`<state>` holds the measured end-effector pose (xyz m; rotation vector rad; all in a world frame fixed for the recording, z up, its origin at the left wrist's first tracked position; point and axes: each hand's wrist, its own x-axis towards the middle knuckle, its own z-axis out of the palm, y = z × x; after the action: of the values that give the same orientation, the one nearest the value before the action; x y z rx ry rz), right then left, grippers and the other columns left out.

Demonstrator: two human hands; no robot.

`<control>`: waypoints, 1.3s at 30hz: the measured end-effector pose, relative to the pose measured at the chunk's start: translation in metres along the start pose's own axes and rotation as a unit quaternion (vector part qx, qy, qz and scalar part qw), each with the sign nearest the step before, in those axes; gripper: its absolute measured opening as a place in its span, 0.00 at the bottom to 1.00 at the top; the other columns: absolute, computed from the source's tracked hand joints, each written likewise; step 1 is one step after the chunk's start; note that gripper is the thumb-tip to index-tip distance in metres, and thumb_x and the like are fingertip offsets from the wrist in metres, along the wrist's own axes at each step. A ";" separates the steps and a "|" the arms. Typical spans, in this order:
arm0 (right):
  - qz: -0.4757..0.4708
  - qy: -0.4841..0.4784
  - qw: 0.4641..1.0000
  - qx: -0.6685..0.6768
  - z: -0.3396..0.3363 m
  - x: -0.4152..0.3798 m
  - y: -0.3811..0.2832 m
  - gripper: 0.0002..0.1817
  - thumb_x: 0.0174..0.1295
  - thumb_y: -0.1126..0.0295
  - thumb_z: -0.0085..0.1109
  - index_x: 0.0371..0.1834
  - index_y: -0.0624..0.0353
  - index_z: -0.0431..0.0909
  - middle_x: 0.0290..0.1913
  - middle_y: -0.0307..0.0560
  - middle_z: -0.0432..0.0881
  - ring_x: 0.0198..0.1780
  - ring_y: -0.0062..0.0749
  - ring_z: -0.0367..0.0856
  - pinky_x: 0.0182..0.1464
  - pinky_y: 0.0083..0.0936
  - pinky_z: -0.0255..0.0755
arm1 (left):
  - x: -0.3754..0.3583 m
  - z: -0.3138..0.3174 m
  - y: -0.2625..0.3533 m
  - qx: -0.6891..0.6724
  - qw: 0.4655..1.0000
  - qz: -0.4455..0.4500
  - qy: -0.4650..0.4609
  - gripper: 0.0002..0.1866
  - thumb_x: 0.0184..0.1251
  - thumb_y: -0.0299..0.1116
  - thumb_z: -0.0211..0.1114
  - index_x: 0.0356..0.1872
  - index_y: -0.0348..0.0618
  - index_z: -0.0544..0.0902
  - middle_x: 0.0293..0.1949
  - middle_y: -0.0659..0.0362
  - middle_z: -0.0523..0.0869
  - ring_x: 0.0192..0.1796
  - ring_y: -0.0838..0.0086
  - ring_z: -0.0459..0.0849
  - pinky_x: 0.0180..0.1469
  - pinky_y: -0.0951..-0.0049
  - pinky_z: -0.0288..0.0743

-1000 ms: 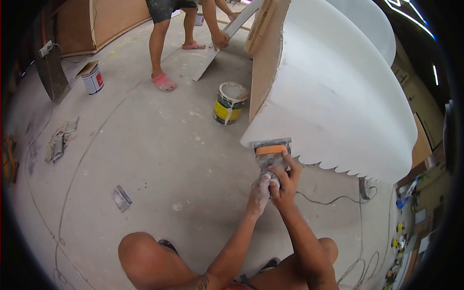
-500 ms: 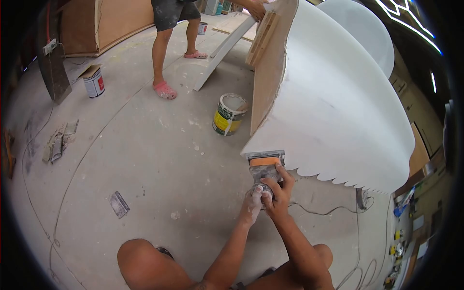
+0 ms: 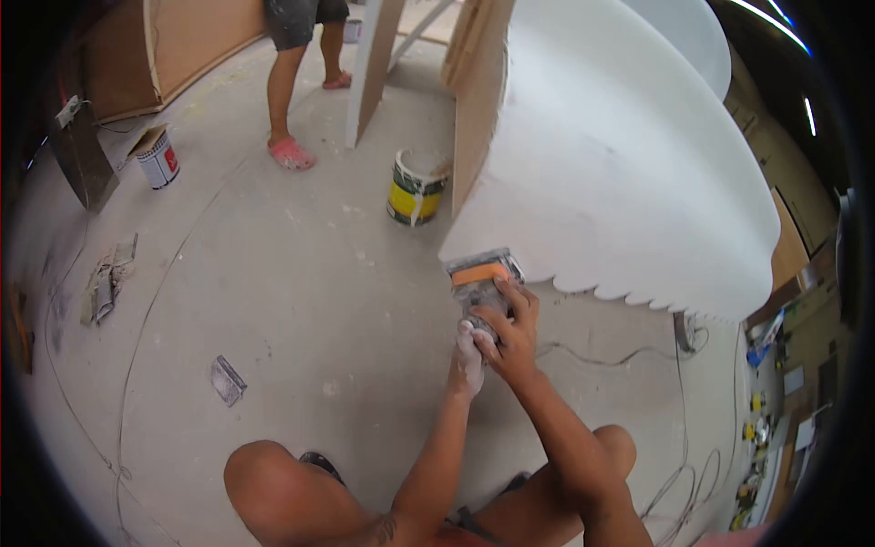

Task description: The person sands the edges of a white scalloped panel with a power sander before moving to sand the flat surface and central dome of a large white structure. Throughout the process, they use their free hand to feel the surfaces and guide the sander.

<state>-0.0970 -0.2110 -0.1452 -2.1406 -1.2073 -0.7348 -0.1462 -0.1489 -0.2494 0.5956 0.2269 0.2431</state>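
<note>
Both of my hands are wrapped round a dusty power sander (image 3: 481, 294) with an orange band near its pad. My left hand (image 3: 468, 357), coated in white dust, grips the rear of its body. Further forward, my right hand (image 3: 510, 333) holds the body, with fingers by the orange band. The sander's pad meets the lower left corner of a large white curved panel (image 3: 620, 164) with a scalloped bottom edge. A brown board (image 3: 478, 109) stands along the panel's left side.
A yellow and green bucket (image 3: 416, 193) and a white can (image 3: 159, 162) stand on the floor. Another person in pink clogs (image 3: 292, 154) stands near a leaning board (image 3: 372, 82). A sanding block (image 3: 228, 380) and cables (image 3: 611, 361) lie around.
The sander has tilted and moved slightly up and left in view with my hands. The leaning board beside the other person is now more upright. The whole view has shifted a little.
</note>
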 end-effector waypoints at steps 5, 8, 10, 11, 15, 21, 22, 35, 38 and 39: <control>0.001 -0.040 0.999 -0.033 -0.003 -0.016 0.014 0.18 0.57 0.52 0.77 0.49 0.40 0.91 0.76 0.47 0.75 0.73 0.67 0.67 0.71 0.56 0.71 | -0.011 0.050 0.011 -0.169 0.974 -0.060 0.137 0.28 0.89 0.66 0.40 0.45 0.53 0.76 0.35 0.72 0.74 0.38 0.85 0.75 0.48 0.76 0.74; -0.016 0.000 0.999 -0.041 -0.015 -0.008 0.019 0.18 0.53 0.53 0.79 0.46 0.41 0.91 0.73 0.47 0.78 0.71 0.65 0.70 0.69 0.54 0.73 | 0.005 0.027 -0.026 -0.163 0.986 -0.042 -0.012 0.27 0.87 0.69 0.41 0.49 0.57 0.73 0.42 0.71 0.73 0.46 0.84 0.76 0.56 0.76 0.75; -0.019 0.011 0.999 -0.046 -0.028 0.001 0.022 0.18 0.52 0.53 0.79 0.45 0.42 0.91 0.72 0.47 0.80 0.70 0.65 0.72 0.68 0.54 0.74 | 0.002 0.035 -0.025 -0.160 0.986 -0.047 -0.030 0.28 0.86 0.70 0.41 0.52 0.56 0.73 0.45 0.69 0.74 0.50 0.81 0.77 0.61 0.74 0.75; -0.025 0.021 0.998 -0.050 -0.034 0.004 0.021 0.17 0.51 0.53 0.79 0.44 0.42 0.91 0.71 0.47 0.81 0.69 0.64 0.74 0.67 0.53 0.75 | -0.001 0.044 -0.023 -0.159 0.985 -0.050 -0.047 0.30 0.86 0.71 0.41 0.54 0.54 0.73 0.48 0.68 0.76 0.55 0.79 0.78 0.66 0.71 0.74; -0.020 0.008 0.998 -0.060 -0.044 0.009 0.016 0.16 0.52 0.58 0.76 0.43 0.49 0.91 0.70 0.52 0.83 0.67 0.62 0.76 0.67 0.52 0.74 | -0.012 0.073 -0.004 -0.176 0.980 -0.083 -0.041 0.45 0.83 0.75 0.38 0.80 0.46 0.64 0.75 0.57 0.73 0.78 0.68 0.72 0.81 0.62 0.65; -0.004 0.014 0.997 -0.075 -0.040 -0.005 0.019 0.15 0.53 0.59 0.76 0.43 0.49 0.91 0.70 0.51 0.83 0.67 0.61 0.76 0.67 0.52 0.75 | -0.008 0.067 -0.014 -0.174 0.974 -0.098 -0.109 0.51 0.80 0.79 0.36 0.85 0.45 0.57 0.80 0.55 0.68 0.82 0.65 0.68 0.84 0.61 0.62; -0.003 0.010 0.997 -0.074 -0.042 -0.004 0.020 0.15 0.53 0.59 0.76 0.43 0.49 0.91 0.70 0.51 0.83 0.67 0.61 0.76 0.67 0.52 0.75 | -0.007 0.068 -0.017 -0.152 0.975 -0.109 -0.120 0.52 0.79 0.79 0.35 0.85 0.45 0.57 0.81 0.54 0.68 0.83 0.64 0.67 0.84 0.60 0.62; 0.025 0.017 0.993 -0.116 -0.040 0.001 0.002 0.15 0.54 0.57 0.77 0.43 0.47 0.92 0.71 0.45 0.83 0.69 0.59 0.76 0.64 0.49 0.78 | -0.011 0.071 -0.007 -0.189 0.971 -0.075 -0.126 0.53 0.79 0.80 0.33 0.85 0.45 0.58 0.82 0.54 0.66 0.83 0.62 0.67 0.84 0.59 0.62; 0.016 0.020 0.991 -0.130 -0.041 0.004 0.000 0.15 0.53 0.56 0.78 0.42 0.45 0.92 0.70 0.42 0.84 0.67 0.58 0.76 0.60 0.47 0.81 | -0.015 0.072 -0.004 -0.185 0.972 -0.089 -0.115 0.53 0.78 0.81 0.33 0.85 0.45 0.58 0.82 0.54 0.66 0.83 0.62 0.66 0.84 0.59 0.62; 0.003 0.016 0.990 -0.143 -0.042 0.006 0.001 0.16 0.52 0.55 0.80 0.42 0.43 0.92 0.69 0.39 0.84 0.67 0.57 0.77 0.56 0.44 0.84 | -0.012 0.071 -0.007 -0.190 0.971 -0.073 -0.124 0.53 0.78 0.81 0.33 0.85 0.45 0.58 0.82 0.55 0.66 0.83 0.63 0.66 0.84 0.59 0.62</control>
<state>-0.1011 -0.2374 -0.1119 -2.3502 -1.1357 -0.9861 -0.1367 -0.1948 -0.1943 0.2226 -0.0209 0.0628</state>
